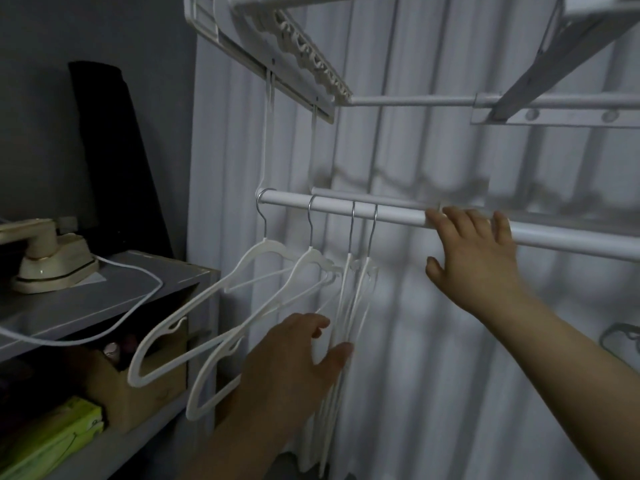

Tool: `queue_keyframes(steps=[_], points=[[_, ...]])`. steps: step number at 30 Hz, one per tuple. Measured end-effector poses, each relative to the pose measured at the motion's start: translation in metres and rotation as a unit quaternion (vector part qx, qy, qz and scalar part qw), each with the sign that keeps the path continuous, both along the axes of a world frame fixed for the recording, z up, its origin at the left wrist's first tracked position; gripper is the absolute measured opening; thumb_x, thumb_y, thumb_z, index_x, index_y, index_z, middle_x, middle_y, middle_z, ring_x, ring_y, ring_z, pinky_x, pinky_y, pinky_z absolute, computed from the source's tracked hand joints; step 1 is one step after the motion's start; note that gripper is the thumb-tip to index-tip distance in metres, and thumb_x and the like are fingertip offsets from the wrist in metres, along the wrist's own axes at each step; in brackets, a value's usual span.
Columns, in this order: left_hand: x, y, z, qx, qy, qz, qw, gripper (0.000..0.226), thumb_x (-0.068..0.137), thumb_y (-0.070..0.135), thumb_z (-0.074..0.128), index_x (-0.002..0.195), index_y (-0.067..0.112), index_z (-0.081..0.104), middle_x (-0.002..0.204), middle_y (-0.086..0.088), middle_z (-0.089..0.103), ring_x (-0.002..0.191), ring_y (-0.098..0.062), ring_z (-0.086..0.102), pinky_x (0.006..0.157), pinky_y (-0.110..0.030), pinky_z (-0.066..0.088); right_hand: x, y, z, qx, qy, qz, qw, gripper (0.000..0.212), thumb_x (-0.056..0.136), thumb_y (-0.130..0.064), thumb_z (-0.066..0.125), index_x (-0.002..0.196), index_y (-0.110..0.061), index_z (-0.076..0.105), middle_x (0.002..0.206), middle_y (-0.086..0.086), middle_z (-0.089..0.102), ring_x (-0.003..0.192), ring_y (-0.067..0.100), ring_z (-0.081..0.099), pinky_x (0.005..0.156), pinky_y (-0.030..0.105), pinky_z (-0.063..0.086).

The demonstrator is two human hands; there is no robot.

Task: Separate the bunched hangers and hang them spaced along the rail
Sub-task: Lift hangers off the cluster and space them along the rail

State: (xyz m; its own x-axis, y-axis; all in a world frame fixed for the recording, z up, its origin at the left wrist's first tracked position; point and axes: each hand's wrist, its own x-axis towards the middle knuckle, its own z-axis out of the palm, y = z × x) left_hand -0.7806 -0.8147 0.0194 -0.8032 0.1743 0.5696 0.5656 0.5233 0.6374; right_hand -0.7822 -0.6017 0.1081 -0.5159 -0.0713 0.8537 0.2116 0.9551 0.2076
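Observation:
Several white hangers with metal hooks hang on a white rail [346, 207]. The leftmost hanger [194, 306] and a second hanger [242, 341] swing out to the left, spaced apart. Two more hangers [349, 306] hang close together, edge-on, further right. My left hand [294, 362] is below them, fingers spread, its thumb and fingertips at the lower edges of the paired hangers. My right hand [474, 251] lies on the rail to the right of all hooks, fingers straight over the bar, thumb below it.
A white curtain [433, 341] hangs behind the rail. A white folding rack [311, 64] is mounted above. At left, a grey shelf [138, 292] carries a cream iron [52, 261] with a white cord; a cardboard box [138, 386] and a yellow-green pack [52, 434] sit below.

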Motion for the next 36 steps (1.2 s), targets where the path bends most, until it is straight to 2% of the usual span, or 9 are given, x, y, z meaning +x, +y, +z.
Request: queue_keyframes(steps=[3,6,8,14,18,21,25,33,36], points=[[0.011,0.001,0.000,-0.032,-0.002,-0.002,0.999,0.059,0.076,0.060,0.054,0.127,0.036,0.039,0.106,0.022,0.044,0.100,-0.001,0.046,0.095,-0.021,0.040,0.003,-0.001,0.002,0.010,-0.014,-0.007,1.000,0.067,0.051,-0.008,0.082,0.113,0.004,0.059,0.108,0.026,0.063,0.098,0.043,0.061,0.092,0.066,0.034],[0.011,0.003,-0.004,-0.077,-0.016,-0.007,0.997,0.059,0.081,0.056,0.051,0.133,0.035,0.032,0.128,0.017,0.048,0.110,-0.006,0.052,0.097,-0.024,0.043,0.010,-0.004,0.006,-0.013,-0.056,-0.019,0.998,0.064,0.076,-0.016,0.066,0.134,-0.005,0.042,0.137,0.018,0.045,0.127,0.035,0.041,0.111,0.054,0.013],[0.008,0.005,-0.006,-0.092,-0.022,-0.012,0.995,0.058,0.085,0.048,0.050,0.137,0.034,0.030,0.132,0.013,0.048,0.113,-0.009,0.052,0.100,-0.026,0.041,0.015,-0.004,0.008,-0.029,-0.073,-0.012,0.997,0.064,0.084,-0.021,0.057,0.141,-0.011,0.031,0.146,0.012,0.034,0.134,0.029,0.029,0.113,0.047,0.003],[0.008,0.005,-0.011,-0.075,-0.034,-0.047,0.996,0.029,0.087,0.024,0.050,0.116,0.024,0.054,0.099,0.004,0.065,0.091,-0.013,0.060,0.088,-0.031,0.049,0.020,-0.007,0.009,-0.043,-0.091,-0.022,0.995,0.063,0.084,-0.021,0.056,0.141,-0.011,0.030,0.146,0.011,0.034,0.135,0.028,0.028,0.114,0.046,0.003],[0.014,0.006,-0.009,0.010,-0.065,-0.117,0.991,0.027,0.085,0.013,0.056,0.100,0.036,0.057,0.076,0.019,0.054,0.070,0.003,0.058,0.067,-0.005,0.044,0.022,-0.005,0.010,-0.042,-0.090,-0.016,0.995,0.063,0.081,-0.018,0.060,0.138,-0.007,0.037,0.142,0.015,0.039,0.132,0.032,0.033,0.113,0.049,0.006],[0.021,0.010,-0.006,0.046,-0.075,-0.146,0.985,0.044,0.084,0.007,0.057,0.077,0.049,0.047,0.071,0.022,0.053,0.059,0.019,0.053,0.058,0.002,0.039,0.023,-0.002,0.008,-0.029,-0.084,-0.015,0.996,0.062,0.073,-0.013,0.069,0.129,-0.002,0.047,0.133,0.022,0.049,0.124,0.038,0.044,0.110,0.056,0.017],[0.026,0.017,-0.007,0.055,-0.074,-0.148,0.985,0.034,0.083,0.011,0.059,0.085,0.044,0.050,0.075,0.026,0.051,0.055,0.021,0.052,0.054,0.001,0.039,0.031,-0.002,0.011,-0.036,-0.097,-0.013,0.995,0.062,0.083,-0.020,0.059,0.139,-0.010,0.035,0.146,0.014,0.033,0.136,0.030,0.027,0.114,0.047,0.005],[0.025,0.022,-0.007,0.118,-0.097,-0.124,0.980,0.022,0.086,0.017,0.058,0.097,0.035,0.054,0.078,0.021,0.053,0.052,-0.003,0.053,0.054,-0.006,0.041,0.039,0.000,0.007,-0.062,-0.128,-0.024,0.989,0.062,0.086,-0.024,0.054,0.142,-0.014,0.030,0.153,0.008,0.020,0.142,0.025,0.014,0.115,0.044,0.000],[0.023,0.021,-0.005,0.139,-0.113,-0.110,0.978,0.019,0.089,0.016,0.052,0.098,0.033,0.057,0.079,0.021,0.052,0.062,-0.001,0.053,0.060,-0.007,0.042,0.039,-0.003,0.002,-0.090,-0.106,-0.016,0.990,0.053,0.082,-0.022,0.056,0.132,-0.009,0.045,0.145,0.015,0.037,0.135,0.032,0.030,0.113,0.047,0.014]])
